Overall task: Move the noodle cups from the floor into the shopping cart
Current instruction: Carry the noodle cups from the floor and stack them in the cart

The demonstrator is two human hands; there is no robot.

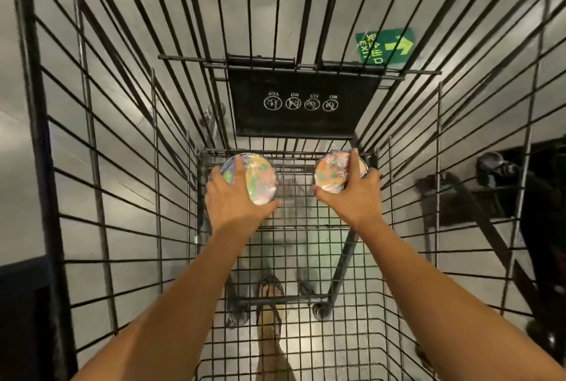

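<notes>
I look straight down into a black wire shopping cart point(174, 184). Both my arms reach deep inside it. My left hand point(232, 200) grips a noodle cup point(260, 180) with a colourful foil lid, at the far left of the cart's bottom. My right hand point(352, 194) grips a second noodle cup point(329, 174) with the same kind of lid, at the far right. Both cups are upright, lids up, low against the cart's far end. I cannot tell whether they rest on the wire floor.
A black flap with white pictograms point(301, 102) hangs at the cart's far end. Through the mesh I see grey floor, a green exit sticker point(386, 45), my sandalled foot point(269, 298) and the cart's wheels. Another cart's dark frame point(490, 197) stands at the right.
</notes>
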